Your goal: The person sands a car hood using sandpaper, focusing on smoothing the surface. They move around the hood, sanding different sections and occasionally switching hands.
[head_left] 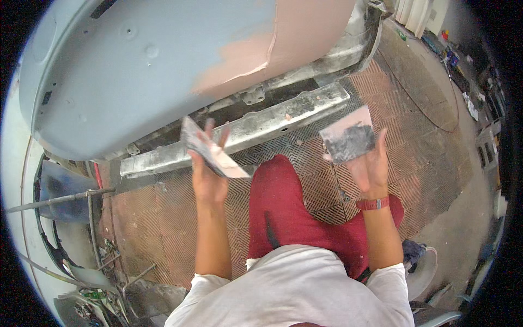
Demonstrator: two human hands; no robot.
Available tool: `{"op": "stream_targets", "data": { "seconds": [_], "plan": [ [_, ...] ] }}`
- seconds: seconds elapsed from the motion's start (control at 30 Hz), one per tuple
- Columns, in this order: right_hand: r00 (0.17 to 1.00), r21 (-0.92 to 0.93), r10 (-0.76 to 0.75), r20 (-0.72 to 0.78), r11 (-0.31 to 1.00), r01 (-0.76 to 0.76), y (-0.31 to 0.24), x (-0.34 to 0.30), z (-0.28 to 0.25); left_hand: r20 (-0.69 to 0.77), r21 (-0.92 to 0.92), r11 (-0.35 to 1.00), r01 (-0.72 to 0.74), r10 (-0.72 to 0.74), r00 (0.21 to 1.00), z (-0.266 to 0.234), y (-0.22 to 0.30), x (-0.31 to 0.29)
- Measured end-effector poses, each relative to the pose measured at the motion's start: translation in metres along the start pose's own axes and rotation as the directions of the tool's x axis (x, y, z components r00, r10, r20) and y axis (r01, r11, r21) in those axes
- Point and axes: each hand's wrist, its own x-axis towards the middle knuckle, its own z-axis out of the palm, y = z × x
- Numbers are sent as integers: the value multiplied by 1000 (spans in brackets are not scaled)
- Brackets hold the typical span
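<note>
My left hand point(210, 180) holds a thin, flat rectangular plate point(204, 144), pale pink with dark grey smears and tilted on edge; some fingers spread out behind it. In my right hand point(372, 174), with a red band at the wrist, is a second flat plate point(348, 136), pinkish with a dark grey patch in the middle. Both hands are raised apart, in front of a grey-blue vehicle body panel point(163, 54) that has a wide pink-beige filler area point(305, 32) on its right. Neither plate touches the panel. Motion blurs both hands somewhat.
Below the panel runs a dusty metal sill bar point(239, 133). Ridged brown floor mats point(147, 229) lie around my knees. A metal pipe frame point(92, 229) stands at left. At right are a hose point(430, 122), a white bucket point(427, 272) and scattered tools along the wall.
</note>
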Motion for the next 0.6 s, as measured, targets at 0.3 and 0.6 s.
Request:
{"op": "stream_targets", "data": {
  "seconds": [0.3, 0.6],
  "plan": [
    [517, -839, -697, 497, -233, 492, 66, 66, 97, -130, -268, 952, -146, 115, 985, -29, 27, 32],
    [489, -785, -620, 614, -414, 461, 121, 102, 114, -53, -47, 991, -123, 121, 991, -34, 35, 32]
  ]
}}
